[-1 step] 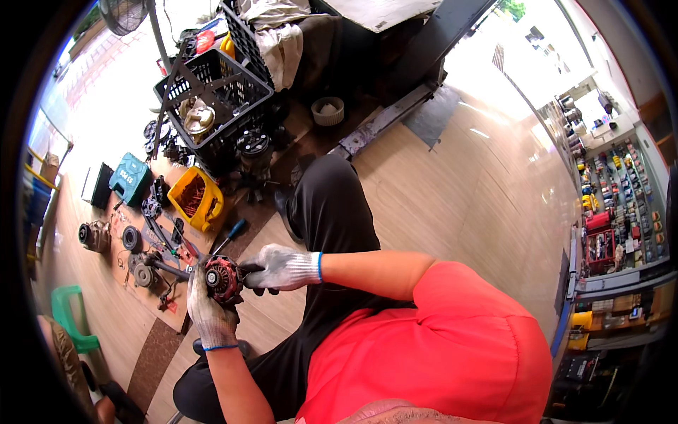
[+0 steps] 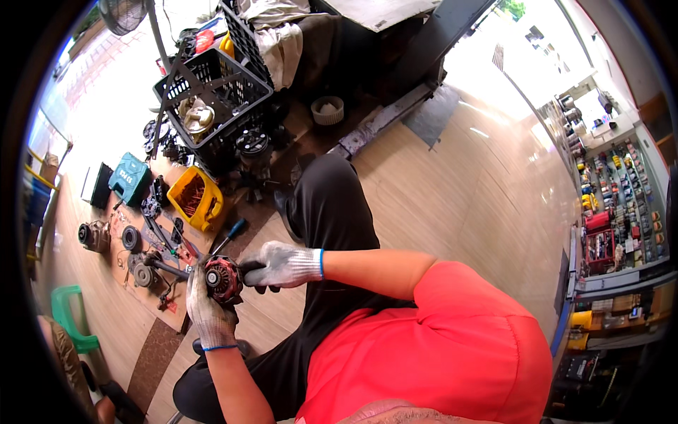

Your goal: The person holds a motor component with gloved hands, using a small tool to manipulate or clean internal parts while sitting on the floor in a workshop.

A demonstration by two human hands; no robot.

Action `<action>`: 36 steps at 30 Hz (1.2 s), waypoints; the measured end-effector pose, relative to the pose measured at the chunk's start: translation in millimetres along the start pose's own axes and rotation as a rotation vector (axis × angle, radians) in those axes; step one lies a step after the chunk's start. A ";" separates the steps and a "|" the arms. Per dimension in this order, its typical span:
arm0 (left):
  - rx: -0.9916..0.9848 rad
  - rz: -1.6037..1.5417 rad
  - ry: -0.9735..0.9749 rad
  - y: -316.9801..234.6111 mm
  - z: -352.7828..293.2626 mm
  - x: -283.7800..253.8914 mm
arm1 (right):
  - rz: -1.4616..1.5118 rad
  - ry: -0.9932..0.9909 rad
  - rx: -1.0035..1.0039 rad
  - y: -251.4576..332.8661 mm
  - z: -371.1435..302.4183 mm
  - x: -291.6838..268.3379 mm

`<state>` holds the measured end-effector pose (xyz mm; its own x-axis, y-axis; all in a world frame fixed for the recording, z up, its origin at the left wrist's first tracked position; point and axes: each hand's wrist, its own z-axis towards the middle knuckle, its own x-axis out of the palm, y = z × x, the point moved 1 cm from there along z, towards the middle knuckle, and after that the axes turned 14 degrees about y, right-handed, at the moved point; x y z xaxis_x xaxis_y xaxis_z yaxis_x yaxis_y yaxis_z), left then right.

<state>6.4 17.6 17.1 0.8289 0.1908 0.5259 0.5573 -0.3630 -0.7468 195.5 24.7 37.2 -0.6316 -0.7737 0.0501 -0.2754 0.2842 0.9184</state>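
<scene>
one round reddish part (image 2: 223,279), and scarcely a stir

from where i stand, next to nothing has changed: the right hand (image 2: 286,265) may have shifted very slightly against the part, but the move is so small that i wouldn't swear to it. the left hand (image 2: 206,311) hasn't budged. to my eye that means the work is at the same stage, with the piece held steady and the fiddling done at one edge.

the part sits left of centre in the frame, a little below the middle, its ribbed face and pale hub turned upward. the left hand's gloved fingers are closed round its left and lower side and have firm hold of it. the right hand's fingers are curled in at its right rim, dark-tipped and bunched; whether they pinch the rim or a small tool, i cannot tell.

around them, a dark rod (image 2: 168,267) points in from the left toward the left hand. a blue-handled screwdriver (image 2: 238,227) lies just above the part, and farther up and left stands a yellow container (image 2: 213,212) of reddish pieces. a teal case (image 2: 130,179) rests beyond it, and a green stool (image 2: 67,304) is at the lower left.
</scene>
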 end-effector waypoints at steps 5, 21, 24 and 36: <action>-0.033 0.094 0.100 0.4 1.4 -4.9 | -0.368 -0.013 -0.110 -1.6 -14.3 -27.1; -0.023 0.264 0.132 -2.0 0.9 -12.0 | -0.189 -0.163 0.045 -23.5 4.5 -10.8; -0.034 0.224 0.099 -5.5 -3.4 -3.7 | -0.230 -0.216 0.024 -12.5 -2.7 -14.4; 0.046 -0.080 -0.045 9.0 11.8 -15.2 | -0.748 -0.057 -0.178 -4.0 -33.2 43.0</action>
<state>-0.5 22.2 -2.4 0.7825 0.2583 0.5665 0.6224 -0.3026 -0.7218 193.5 -28.4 48.7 -0.3614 -0.6921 -0.6248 -0.5260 -0.4020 0.7495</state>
